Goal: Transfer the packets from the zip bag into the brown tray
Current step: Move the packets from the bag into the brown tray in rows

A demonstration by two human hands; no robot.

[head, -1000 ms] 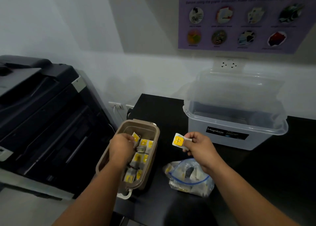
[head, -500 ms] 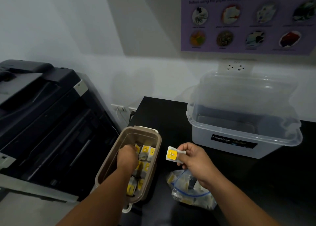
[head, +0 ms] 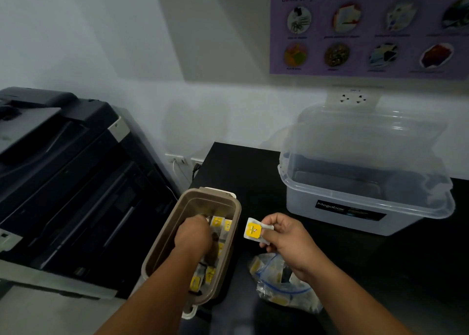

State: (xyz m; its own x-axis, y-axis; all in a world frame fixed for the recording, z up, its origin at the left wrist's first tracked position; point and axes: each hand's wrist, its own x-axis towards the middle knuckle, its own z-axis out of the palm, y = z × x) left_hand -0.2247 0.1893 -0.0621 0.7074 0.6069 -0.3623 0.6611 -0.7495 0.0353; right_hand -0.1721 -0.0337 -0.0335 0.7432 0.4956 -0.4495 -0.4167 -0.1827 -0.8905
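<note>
Packet (white, yellow label) is pinched between thumb and fingers of the right hand, held up just right of the brown tray and above the zip bag. That hand's other fingers are curled in.

Left hand is down inside the tray, knuckles up, fingers curled under among the packets in the tray. Its fingertips are hidden, so can't tell whether it has hold of one. The yellow-label packets run along the tray's right side down to its near end.

Zip bag lies crumpled on the black table, just right of the tray's near end and under the right wrist. Its blue seal line is visible, and there are more packets inside. Tray sits at the table's left edge.

Clear plastic box – lid tipped up behind it – is at the table's back right, well apart from the tray. Dark copier stands left of the table. Purple poster is on the wall above the box.
</note>
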